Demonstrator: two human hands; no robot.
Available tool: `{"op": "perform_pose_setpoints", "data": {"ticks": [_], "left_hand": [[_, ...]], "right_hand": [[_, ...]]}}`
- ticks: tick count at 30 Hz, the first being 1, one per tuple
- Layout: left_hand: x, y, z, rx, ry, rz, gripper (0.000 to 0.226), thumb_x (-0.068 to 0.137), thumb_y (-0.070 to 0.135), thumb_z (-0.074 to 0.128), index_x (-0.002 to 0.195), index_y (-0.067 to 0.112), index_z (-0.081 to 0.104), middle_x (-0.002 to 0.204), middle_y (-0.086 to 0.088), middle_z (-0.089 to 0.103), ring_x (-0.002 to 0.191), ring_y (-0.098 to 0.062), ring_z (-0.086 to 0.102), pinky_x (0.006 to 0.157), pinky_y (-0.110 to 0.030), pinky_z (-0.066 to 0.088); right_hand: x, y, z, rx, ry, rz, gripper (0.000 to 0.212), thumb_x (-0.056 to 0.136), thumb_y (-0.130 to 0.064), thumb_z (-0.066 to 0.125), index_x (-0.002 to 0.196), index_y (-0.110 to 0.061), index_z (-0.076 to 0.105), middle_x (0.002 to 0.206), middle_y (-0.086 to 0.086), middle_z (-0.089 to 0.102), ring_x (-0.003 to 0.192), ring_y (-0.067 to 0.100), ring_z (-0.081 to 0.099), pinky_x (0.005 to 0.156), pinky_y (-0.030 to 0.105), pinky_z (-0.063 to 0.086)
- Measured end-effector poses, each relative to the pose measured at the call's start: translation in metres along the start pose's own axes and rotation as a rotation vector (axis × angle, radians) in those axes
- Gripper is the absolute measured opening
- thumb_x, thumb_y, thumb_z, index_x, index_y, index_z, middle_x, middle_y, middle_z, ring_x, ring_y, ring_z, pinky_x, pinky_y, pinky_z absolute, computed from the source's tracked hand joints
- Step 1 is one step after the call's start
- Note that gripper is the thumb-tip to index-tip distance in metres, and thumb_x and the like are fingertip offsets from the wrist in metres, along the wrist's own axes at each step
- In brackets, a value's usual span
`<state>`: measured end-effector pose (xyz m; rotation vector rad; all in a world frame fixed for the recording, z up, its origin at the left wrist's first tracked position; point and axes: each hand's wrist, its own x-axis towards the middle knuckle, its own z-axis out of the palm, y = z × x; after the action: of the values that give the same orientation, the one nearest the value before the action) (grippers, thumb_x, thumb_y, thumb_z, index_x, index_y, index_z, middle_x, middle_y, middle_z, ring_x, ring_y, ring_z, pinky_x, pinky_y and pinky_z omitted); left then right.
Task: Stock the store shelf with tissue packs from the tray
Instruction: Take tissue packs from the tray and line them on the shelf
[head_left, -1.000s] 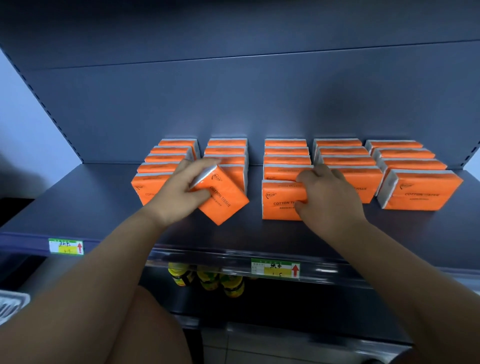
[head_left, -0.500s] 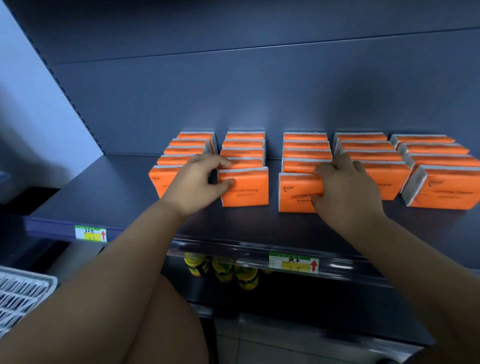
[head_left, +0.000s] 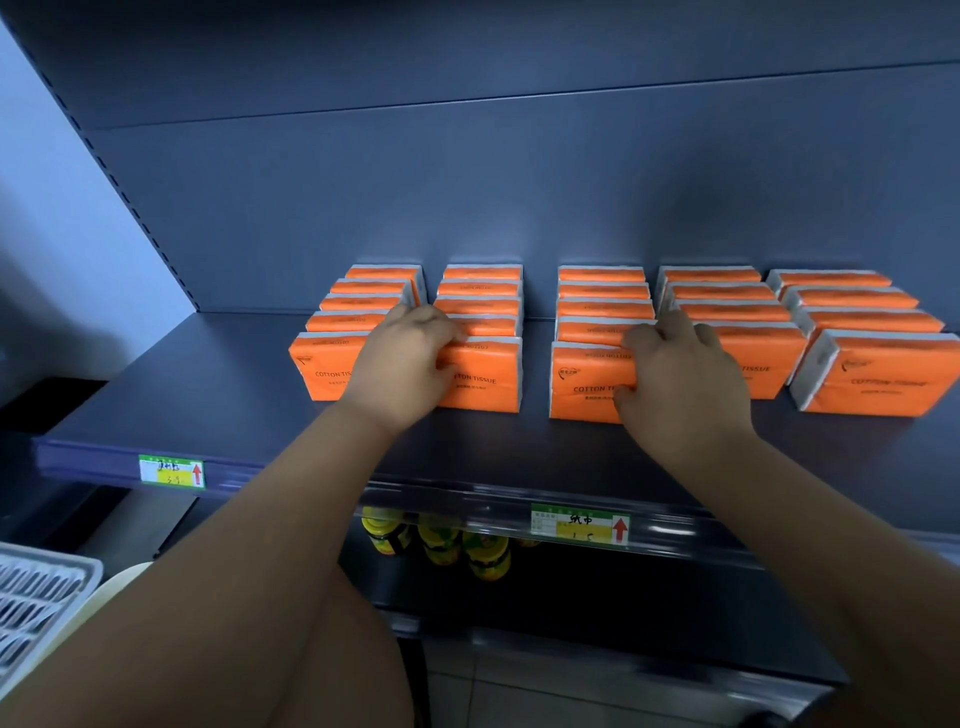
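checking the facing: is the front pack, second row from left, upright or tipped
Upright: the tissue pack stands square on the shelf, label facing out, left hand gripping it.

Both bare arms reach forward, side by side. The left hand (head_left: 402, 358) curls its fingers over the top of an orange pack (head_left: 488, 382), thumb on the front. The right hand (head_left: 680, 379) grips the other pack (head_left: 582, 387) the same way.

Store shelf, seen from a single wide-angle camera worn on the person's head: it looks forward and down at the dark shelf (head_left: 208, 395), close enough that the left hand (head_left: 400, 364) and right hand (head_left: 680, 384) reach it mid-frame. A white tray (head_left: 47, 592) edges in at lower left.
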<state>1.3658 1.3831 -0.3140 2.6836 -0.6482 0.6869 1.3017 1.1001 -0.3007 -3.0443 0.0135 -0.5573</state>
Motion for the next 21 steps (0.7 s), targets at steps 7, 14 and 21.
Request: {"op": "perform_pose_setpoints", "data": {"ticks": [7,14,21], "left_hand": [[0.000,0.001,-0.001,0.062,0.004,-0.025,0.041,0.069,0.002,0.078,0.107,0.015,0.076,0.111,-0.003,0.073,0.103,-0.036,0.057,0.085,-0.052,0.053],[-0.001,0.005,-0.003,0.059,-0.012,-0.071,0.036,0.073,0.009,0.076,0.109,0.014,0.076,0.113,-0.003,0.071,0.107,-0.034,0.054,0.090,-0.049,0.052],[-0.003,0.021,-0.011,0.108,-0.035,-0.111,0.041,0.086,0.037,0.063,0.119,0.015,0.071,0.118,-0.005,0.068,0.112,-0.034,0.054,0.098,-0.049,0.048]], "right_hand": [[0.000,0.000,0.002,-0.034,0.007,-0.006,0.046,0.083,-0.023,0.078,0.124,-0.010,0.062,0.123,0.015,0.056,0.111,0.037,0.054,0.080,0.044,0.051],[-0.003,-0.006,-0.001,-0.054,0.021,-0.008,0.055,0.076,-0.014,0.079,0.126,-0.008,0.056,0.124,0.017,0.057,0.110,0.039,0.056,0.083,0.046,0.049],[-0.010,-0.024,-0.011,0.070,0.120,-0.131,0.046,0.093,-0.034,0.062,0.132,-0.011,0.059,0.130,0.011,0.059,0.123,0.034,0.054,0.099,0.049,0.046]]}}
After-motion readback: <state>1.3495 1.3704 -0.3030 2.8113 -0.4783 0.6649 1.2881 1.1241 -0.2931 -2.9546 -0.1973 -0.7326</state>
